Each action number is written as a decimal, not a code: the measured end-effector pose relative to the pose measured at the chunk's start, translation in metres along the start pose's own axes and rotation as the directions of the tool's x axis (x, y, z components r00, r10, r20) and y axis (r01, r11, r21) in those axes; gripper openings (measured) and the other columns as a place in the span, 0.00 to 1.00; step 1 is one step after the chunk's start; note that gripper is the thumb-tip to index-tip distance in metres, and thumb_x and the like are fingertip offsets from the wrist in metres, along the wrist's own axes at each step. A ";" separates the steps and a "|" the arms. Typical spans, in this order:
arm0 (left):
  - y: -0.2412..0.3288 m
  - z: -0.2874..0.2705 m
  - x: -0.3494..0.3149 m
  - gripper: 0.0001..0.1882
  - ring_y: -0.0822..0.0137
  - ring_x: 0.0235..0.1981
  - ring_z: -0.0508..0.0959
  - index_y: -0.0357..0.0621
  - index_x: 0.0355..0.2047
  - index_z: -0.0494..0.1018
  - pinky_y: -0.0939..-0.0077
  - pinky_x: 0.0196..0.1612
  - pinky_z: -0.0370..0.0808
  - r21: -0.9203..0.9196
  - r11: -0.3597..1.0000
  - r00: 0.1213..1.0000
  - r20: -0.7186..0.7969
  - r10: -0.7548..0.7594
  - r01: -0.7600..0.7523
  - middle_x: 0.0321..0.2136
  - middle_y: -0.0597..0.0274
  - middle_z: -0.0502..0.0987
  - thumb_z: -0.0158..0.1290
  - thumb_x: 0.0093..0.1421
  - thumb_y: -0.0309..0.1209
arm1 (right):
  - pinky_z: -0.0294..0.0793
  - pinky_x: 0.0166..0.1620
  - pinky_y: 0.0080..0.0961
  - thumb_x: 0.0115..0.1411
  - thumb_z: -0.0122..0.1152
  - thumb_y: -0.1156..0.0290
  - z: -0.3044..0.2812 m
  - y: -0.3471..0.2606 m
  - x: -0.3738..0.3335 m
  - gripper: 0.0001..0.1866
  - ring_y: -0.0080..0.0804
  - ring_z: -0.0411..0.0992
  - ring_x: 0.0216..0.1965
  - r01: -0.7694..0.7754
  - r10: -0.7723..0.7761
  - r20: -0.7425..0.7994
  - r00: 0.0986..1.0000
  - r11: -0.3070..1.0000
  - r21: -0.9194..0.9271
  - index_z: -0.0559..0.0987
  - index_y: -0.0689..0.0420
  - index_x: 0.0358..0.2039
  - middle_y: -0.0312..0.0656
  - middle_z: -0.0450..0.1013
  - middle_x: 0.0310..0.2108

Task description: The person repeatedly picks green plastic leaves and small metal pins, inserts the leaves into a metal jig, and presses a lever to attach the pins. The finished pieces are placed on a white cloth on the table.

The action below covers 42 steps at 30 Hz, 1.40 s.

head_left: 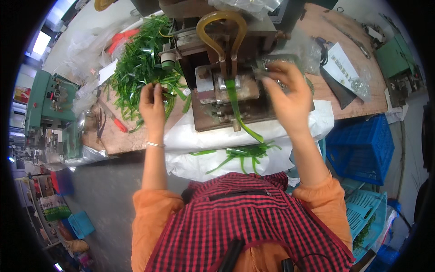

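Observation:
A green plastic-looking leaf strip (232,99) hangs from a small bench press (242,93), below its loop-shaped amber tubing (222,18). My left hand (153,106) is at the near edge of a heap of similar green strips (142,61), its fingertips pinched on a strip there. My right hand (290,97) is raised beside the press on its right. Its thumb and fingers come together around something small and blurred that I cannot make out. More green strips (244,151) lie in a bunch on white sheeting (181,158) in front of me.
A red-handled tool (119,125) lies on the wooden bench (131,141) to the left. A shallow container of small shiny parts (283,61) sits behind my right hand. Blue crates (362,147) stand at the lower right. Green machines (52,102) stand at both sides.

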State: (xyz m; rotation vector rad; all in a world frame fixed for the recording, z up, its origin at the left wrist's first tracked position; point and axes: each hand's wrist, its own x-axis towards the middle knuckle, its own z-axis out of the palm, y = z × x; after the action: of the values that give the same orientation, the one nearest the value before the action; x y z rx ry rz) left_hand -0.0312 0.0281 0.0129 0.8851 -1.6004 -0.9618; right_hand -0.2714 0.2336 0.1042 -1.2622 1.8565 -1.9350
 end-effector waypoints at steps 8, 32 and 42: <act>0.018 0.016 -0.036 0.05 0.75 0.27 0.77 0.36 0.38 0.71 0.85 0.30 0.74 -0.144 0.989 0.996 -0.086 0.004 -0.016 0.32 0.59 0.80 0.52 0.67 0.25 | 0.73 0.43 0.22 0.54 0.64 0.77 0.048 0.011 0.005 0.20 0.25 0.76 0.33 -0.176 0.180 0.000 0.984 0.964 0.201 0.73 0.64 0.48 0.39 0.80 0.29; 0.113 0.077 -0.039 0.11 0.75 0.17 0.70 0.46 0.31 0.78 0.80 0.18 0.64 0.067 0.345 0.344 0.373 0.862 -0.936 0.38 0.58 0.81 0.66 0.47 0.27 | 0.72 0.49 0.35 0.52 0.63 0.74 -0.064 0.091 -0.016 0.13 0.44 0.74 0.44 -0.236 0.186 -0.146 0.972 0.758 -0.607 0.81 0.58 0.40 0.47 0.77 0.39; 0.119 0.026 -0.082 0.10 0.71 0.21 0.76 0.43 0.37 0.80 0.79 0.23 0.70 0.272 0.535 0.600 0.360 0.715 -0.800 0.40 0.56 0.82 0.63 0.53 0.24 | 0.73 0.42 0.39 0.51 0.68 0.66 -0.047 0.094 -0.024 0.08 0.44 0.74 0.39 -0.011 -0.084 -0.059 0.995 0.488 -0.873 0.83 0.55 0.30 0.43 0.77 0.33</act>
State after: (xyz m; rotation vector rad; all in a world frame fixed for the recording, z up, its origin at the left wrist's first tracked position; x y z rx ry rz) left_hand -0.0491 0.1547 0.0850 0.2339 -2.1392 -0.0598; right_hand -0.3262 0.2641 0.0165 -1.4013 3.0700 -0.9495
